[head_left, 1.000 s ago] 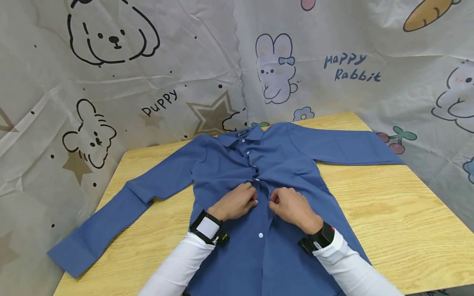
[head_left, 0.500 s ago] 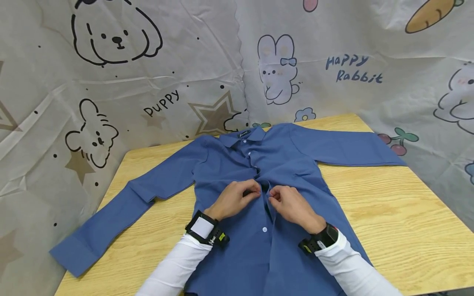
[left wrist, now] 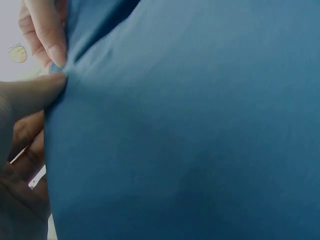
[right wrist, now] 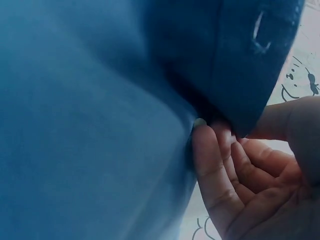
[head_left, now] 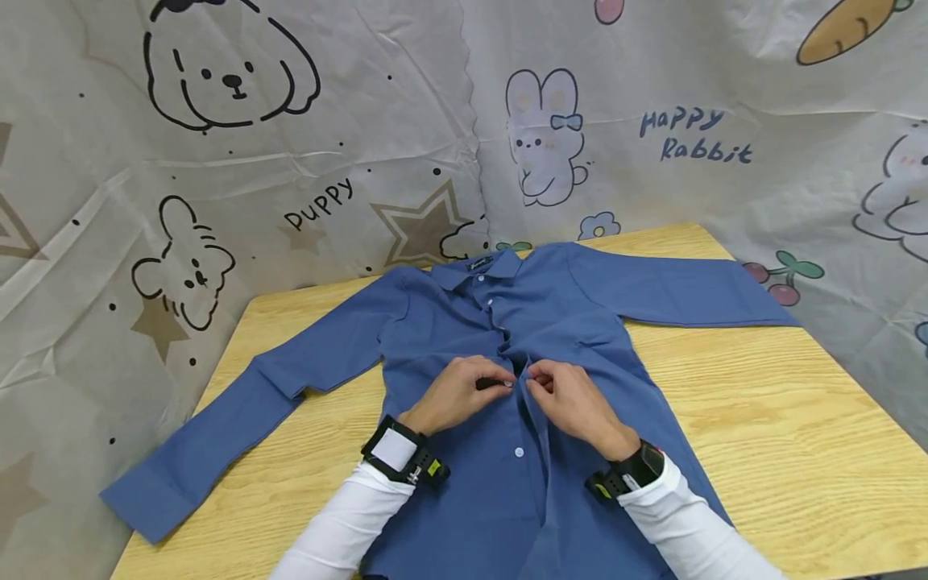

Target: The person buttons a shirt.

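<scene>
A blue button-up shirt lies front up with its collar at the far side. My left hand pinches the front edge left of the opening in the head view. Just beside it, my right hand pinches the opposite front edge, which lifts in a fold. A narrow dark gap shows between the two edges. One white button sits below the hands. In the right wrist view, a buttonhole shows on the raised flap above my fingers. A pale spot at one fingertip there could be button or nail; I cannot tell.
The wooden table carries the shirt. One sleeve stretches toward the near left, the other toward the right. A printed cloth hangs behind. Further buttons line the upper front.
My left hand shifts slightly right and its finger pose changes at the front edge. The right hand stays nearly in place. The right front flap has lifted, and the fold below it has grown longer.
</scene>
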`<state>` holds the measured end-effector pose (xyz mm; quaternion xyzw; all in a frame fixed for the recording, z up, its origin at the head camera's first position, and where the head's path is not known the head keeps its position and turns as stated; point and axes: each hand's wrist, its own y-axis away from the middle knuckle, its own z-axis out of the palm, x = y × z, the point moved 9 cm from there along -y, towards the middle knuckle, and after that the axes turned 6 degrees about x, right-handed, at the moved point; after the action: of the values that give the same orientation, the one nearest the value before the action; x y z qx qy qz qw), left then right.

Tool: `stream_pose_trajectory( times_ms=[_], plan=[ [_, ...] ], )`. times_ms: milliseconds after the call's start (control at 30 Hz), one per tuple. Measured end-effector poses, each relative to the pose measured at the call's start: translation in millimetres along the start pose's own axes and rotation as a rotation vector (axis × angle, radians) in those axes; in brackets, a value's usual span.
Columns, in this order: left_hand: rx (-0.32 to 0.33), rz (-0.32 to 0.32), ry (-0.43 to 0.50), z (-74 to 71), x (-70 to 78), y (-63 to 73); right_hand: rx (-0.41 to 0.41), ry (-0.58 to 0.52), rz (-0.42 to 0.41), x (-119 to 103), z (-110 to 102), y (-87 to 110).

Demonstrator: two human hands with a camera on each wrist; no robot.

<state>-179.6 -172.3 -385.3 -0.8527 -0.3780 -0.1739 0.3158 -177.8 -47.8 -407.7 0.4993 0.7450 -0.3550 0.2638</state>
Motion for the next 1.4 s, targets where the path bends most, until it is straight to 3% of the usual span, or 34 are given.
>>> stream_pose_trajectory(
  times_ms=[267, 533, 933, 1167, 1400],
  plan=[
    [-0.009, -0.04, 0.014, 2.0, 1.9, -4.1, 0.005, -0.012, -0.055, -5, -1, 2.8],
    [-0.062, -0.011, -0.022, 8.0, 8.4, -6.9, 0.016, 0.025, -0.096, -8, 3, 4.9],
    [-0.097, -0.028, -0.052, 14.3, 4.0, -8.9, 0.044, 0.062, -0.177, -11, 3, 4.9],
    [-0.162, 0.031, -0.039, 17.7, 2.4, -8.0, 0.024, 0.076, -0.214, -13, 5, 6.4],
    [-0.196, -0.003, -0.065, 20.6, -1.0, -10.8, 0.005, 0.098, -0.215, -11, 8, 8.0]
  ],
)
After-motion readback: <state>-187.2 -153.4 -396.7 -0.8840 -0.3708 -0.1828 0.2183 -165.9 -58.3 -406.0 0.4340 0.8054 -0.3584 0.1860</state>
